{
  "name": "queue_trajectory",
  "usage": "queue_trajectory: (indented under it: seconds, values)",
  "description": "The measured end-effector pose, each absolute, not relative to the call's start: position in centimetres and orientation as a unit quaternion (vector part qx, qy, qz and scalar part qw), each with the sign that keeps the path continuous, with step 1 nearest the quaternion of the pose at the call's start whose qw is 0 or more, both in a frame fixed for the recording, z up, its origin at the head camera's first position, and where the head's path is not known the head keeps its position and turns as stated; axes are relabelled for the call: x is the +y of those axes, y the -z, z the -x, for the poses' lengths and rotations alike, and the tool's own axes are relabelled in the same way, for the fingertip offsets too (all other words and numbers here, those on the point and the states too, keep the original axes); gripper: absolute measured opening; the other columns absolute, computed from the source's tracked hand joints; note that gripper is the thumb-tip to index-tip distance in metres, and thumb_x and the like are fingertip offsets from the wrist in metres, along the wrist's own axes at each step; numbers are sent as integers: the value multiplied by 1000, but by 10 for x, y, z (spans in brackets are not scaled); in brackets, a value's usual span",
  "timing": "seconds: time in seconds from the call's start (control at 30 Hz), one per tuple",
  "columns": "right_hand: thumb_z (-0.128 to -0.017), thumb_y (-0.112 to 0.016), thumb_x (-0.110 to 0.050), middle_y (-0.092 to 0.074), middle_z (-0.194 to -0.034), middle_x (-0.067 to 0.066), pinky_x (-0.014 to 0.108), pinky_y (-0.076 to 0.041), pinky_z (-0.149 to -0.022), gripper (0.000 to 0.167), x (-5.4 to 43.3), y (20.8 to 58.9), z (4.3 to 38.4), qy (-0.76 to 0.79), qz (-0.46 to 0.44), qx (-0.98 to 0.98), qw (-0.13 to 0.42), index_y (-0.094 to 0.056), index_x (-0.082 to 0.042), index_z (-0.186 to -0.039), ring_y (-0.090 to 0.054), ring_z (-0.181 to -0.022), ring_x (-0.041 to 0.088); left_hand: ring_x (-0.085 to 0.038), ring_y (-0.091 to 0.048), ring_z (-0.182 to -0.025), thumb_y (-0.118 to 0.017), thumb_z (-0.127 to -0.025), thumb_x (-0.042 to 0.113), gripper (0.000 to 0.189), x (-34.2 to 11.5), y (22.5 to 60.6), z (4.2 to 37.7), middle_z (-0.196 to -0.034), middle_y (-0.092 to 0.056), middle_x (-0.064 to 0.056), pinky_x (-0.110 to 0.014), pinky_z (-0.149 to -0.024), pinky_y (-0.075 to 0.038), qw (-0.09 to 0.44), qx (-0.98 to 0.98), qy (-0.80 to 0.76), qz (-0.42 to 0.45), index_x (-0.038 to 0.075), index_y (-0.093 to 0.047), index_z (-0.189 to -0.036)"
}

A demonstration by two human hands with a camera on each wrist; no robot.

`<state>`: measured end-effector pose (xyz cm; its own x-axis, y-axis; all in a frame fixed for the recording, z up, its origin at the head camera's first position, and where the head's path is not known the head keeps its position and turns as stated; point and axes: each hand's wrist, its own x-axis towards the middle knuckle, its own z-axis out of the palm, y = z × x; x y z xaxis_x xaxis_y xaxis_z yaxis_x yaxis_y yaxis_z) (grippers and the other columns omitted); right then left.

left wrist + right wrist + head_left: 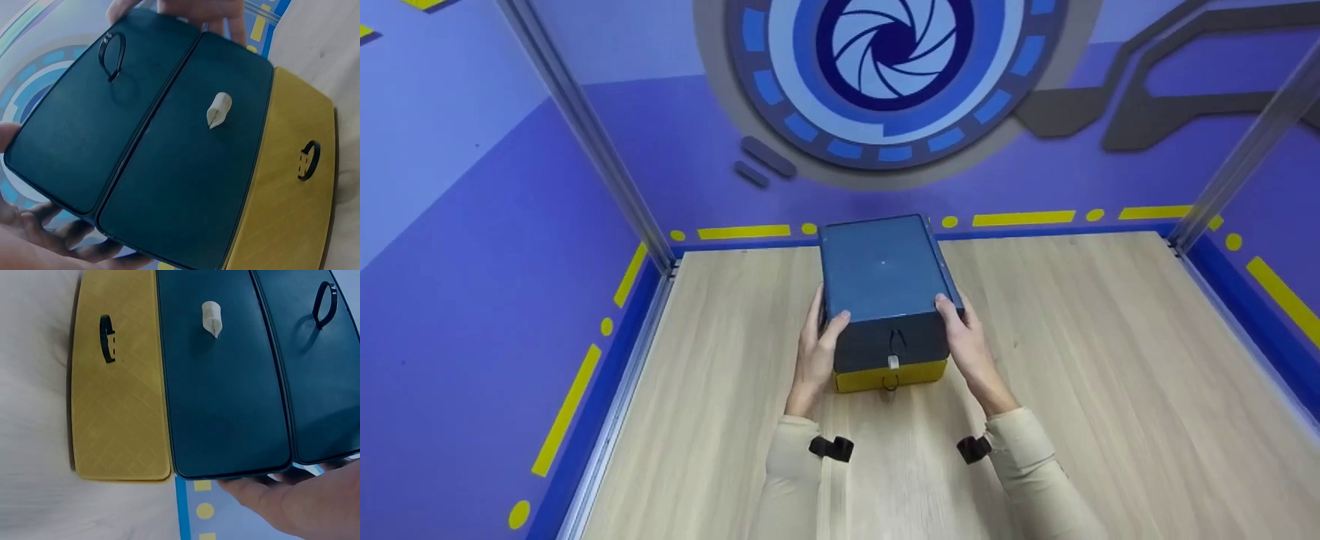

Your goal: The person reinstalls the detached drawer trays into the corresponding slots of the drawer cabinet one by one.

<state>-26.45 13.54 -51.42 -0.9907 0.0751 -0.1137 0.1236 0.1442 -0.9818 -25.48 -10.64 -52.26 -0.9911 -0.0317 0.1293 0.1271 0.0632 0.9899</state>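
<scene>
Two dark blue-green boxes, an upper one [885, 262] and a lower one [185, 152], are stacked above a yellow box [855, 380]. The upper front carries a black loop [115, 56], the lower dark front a white tab [212, 318], and the yellow front another black loop [106, 340]. My left hand [816, 352] grips the stack's left side, thumb over the top's front edge. On the opposite side my right hand [969, 341] holds it likewise, its thumb on the top corner. In the wrist views, the fingers lie along the dark boxes' sides, partly hidden.
The stack is over a pale wooden table [735, 450], towards its back edge. Behind it rises a blue-purple printed panel [660, 150] with yellow marks. Metal posts [592, 127] stand at the back corners, and a side panel [450, 337] borders the left.
</scene>
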Motion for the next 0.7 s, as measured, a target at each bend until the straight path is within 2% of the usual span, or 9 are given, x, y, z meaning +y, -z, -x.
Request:
queue_trajectory:
  seconds: [0.13,0.4,0.6,0.7]
  values:
    - [-109,-49,-55,-20,-178,18,54,-15,-134,84,134,515,255,648,-87,757,8,-15,-11,-172,-16,-166,36,-33,-16,-167,-56,-105,38,79,-109,522,255,-180,-17,-9,-58,-133,-15,47,-731,679,48,19,-20,-172]
    - [-110,-49,-55,-33,-174,17,53,-23,-132,75,132,514,249,629,-82,773,-19,-29,-15,-170,-28,-162,36,-33,-18,-166,-55,-105,37,77,-108,522,256,-179,-19,-12,-57,-134,-15,57,-738,670,57,17,-22,-172]
    - [-109,-48,-57,-24,-177,17,55,-19,-133,80,137,511,250,624,-88,776,-3,-22,-14,-172,-21,-165,36,-35,-17,-166,-52,-105,37,77,-106,521,259,-179,-18,-13,-59,-133,-14,58,-743,663,64,15,-20,-172]
    - [-109,-44,-60,-19,-179,15,55,-16,-134,81,144,507,251,620,-70,782,16,-17,-17,-173,-16,-166,35,-33,-16,-167,-51,-107,38,76,-108,519,262,-180,-17,-11,-59,-133,-14,52,-750,655,78,16,-19,-172]
